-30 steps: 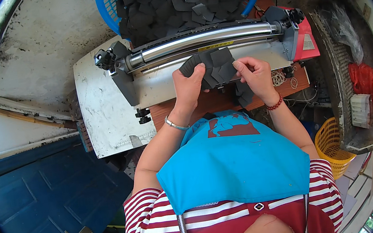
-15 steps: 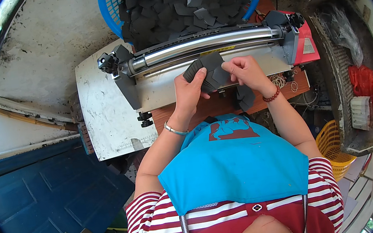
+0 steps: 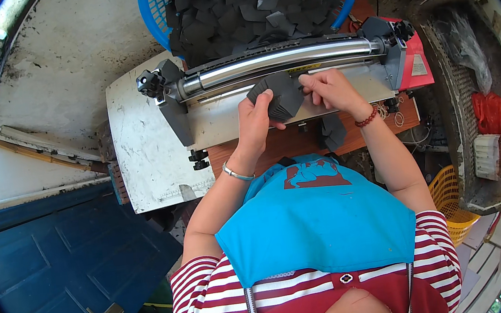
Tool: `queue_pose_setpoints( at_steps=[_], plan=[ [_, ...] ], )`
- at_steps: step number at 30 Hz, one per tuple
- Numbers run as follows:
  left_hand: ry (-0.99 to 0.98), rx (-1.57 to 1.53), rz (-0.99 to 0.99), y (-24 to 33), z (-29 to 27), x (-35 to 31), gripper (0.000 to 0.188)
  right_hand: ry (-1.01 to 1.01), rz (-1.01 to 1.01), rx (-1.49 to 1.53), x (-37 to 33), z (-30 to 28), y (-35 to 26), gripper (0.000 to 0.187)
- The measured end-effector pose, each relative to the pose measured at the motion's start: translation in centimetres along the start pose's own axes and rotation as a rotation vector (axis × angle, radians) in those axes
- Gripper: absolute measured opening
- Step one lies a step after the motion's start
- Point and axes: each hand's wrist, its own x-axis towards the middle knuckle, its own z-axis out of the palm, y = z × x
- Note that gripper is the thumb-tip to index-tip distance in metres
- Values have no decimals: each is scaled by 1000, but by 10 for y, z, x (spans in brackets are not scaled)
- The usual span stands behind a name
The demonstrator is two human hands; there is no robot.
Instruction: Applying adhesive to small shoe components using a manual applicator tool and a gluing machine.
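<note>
My left hand (image 3: 256,118) is closed round a fanned stack of thin black square pieces (image 3: 284,97), its thumb on the near left face. The stack is over the front bed of a roller machine (image 3: 221,122). Just right of the stack, my right hand (image 3: 331,91) is closed in a pinch. A dark edge shows by its fingertips, but whether they grip a piece is unclear. Behind the machine's shiny metal roller (image 3: 228,73), a blue basket (image 3: 152,18) is heaped with similar black pieces (image 3: 219,26).
More black pieces (image 3: 334,131) lie on the brown tabletop (image 3: 287,146) near my apron. A pale board (image 3: 141,132) lies to the left. At the right are a dark trough (image 3: 457,131) holding plastic bags and a yellow basket (image 3: 446,195). A blue door (image 3: 57,261) stands lower left.
The scene has shifted slightly right in view. The pieces in my left hand look more evenly gathered, and my right fingertips have moved slightly away from the stack's right edge.
</note>
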Motion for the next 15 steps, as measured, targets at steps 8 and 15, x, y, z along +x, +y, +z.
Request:
queue_pose_setpoints(
  at_steps=[8,15],
  plan=[
    [28,12,24,1,-11,1,27,-211,80,78,-7,-15,3,33],
    [11,49,1,1,-4,2,28,62,25,-44,16,-11,10,39]
  ],
)
